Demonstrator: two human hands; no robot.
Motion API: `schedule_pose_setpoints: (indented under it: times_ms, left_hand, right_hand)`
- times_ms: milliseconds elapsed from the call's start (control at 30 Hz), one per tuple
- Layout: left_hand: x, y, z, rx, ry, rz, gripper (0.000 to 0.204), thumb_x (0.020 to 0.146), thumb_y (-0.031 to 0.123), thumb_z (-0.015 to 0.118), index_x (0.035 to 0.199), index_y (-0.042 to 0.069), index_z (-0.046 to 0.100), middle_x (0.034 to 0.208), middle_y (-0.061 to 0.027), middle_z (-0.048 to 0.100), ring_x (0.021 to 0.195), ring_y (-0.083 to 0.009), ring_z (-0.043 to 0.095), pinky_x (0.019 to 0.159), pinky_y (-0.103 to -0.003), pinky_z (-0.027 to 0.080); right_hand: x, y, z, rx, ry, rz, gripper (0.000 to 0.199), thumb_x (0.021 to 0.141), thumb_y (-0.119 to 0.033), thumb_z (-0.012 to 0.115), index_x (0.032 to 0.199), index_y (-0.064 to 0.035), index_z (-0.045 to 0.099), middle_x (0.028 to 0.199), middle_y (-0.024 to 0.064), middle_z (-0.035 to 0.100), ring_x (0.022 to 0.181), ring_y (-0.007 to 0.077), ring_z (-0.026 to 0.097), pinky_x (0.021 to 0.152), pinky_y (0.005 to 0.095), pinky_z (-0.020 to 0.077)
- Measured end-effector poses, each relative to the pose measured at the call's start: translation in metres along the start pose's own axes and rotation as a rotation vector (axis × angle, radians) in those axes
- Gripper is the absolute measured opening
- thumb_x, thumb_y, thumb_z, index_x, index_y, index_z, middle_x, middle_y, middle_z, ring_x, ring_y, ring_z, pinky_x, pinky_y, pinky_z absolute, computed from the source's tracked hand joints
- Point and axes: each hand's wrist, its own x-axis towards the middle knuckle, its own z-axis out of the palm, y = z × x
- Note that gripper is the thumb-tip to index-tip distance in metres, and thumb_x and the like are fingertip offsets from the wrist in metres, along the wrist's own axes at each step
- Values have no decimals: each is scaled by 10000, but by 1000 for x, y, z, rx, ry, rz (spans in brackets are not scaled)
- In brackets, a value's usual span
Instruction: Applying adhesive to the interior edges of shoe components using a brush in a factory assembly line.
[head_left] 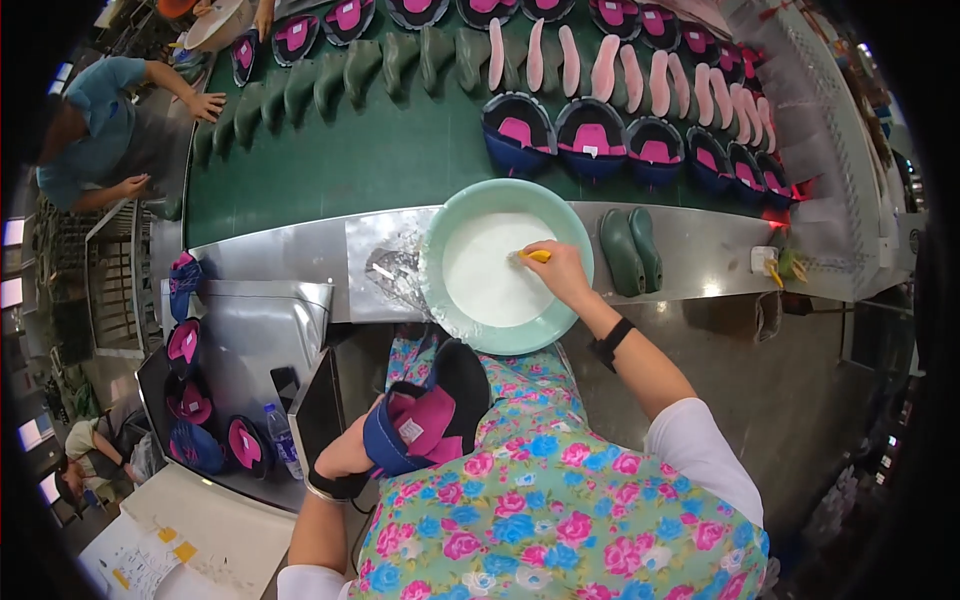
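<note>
My left hand (346,450) is closed round a dark blue shoe upper (392,435) with a bright pink lining and a white label, held above my lap. My right hand (560,270) pinches a small brush by its yellow handle (540,256). The brush's tip touches or hovers just over the white liquid (485,270) in a pale green basin (578,300); I cannot tell which. That basin rests at the metal edge of the bench, in front of me.
Green shoe lasts (362,70), pink insoles (603,70) and blue uppers (590,140) line the green conveyor belt (330,165). Two green lasts (622,255) stand right of the basin. Left are a side table (250,330), more uppers and a water bottle (282,440). A co-worker (100,110) reaches in at far left.
</note>
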Motion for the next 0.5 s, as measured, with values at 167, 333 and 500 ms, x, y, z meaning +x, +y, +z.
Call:
schedule_pose_setpoints:
  times_ms: [167, 333, 500]
  left_hand:
    - [33, -31, 5, -294, 310, 21, 727, 837, 96, 661, 1420, 4, 236, 1296, -64, 427, 1207, -170, 407, 1037, -308, 315]
    - [72, -50, 8, -516, 436, 87, 662, 815, 17, 641, 1400, 45, 333, 1269, -124, 525, 1153, -245, 528, 975, -396, 447]
    - [99, -28, 16, -469, 386, 84, 644, 828, 81, 668, 1390, 0, 364, 1282, -96, 520, 1111, -160, 525, 967, -317, 420]
  right_hand:
    - [-7, 34, 15, -37, 16, -22, 180, 749, -116, 723, 900, -19, 704, 880, 170, 676, 774, 314, 650, 741, 358, 518]
    - [-15, -46, -40, 270, 78, -103, 212, 748, -101, 738, 944, -28, 702, 894, 129, 693, 792, 241, 662, 724, 307, 510]
    - [-16, -116, -60, 570, -152, -287, 211, 754, -93, 746, 952, -31, 706, 874, 90, 700, 735, 161, 643, 685, 262, 497]
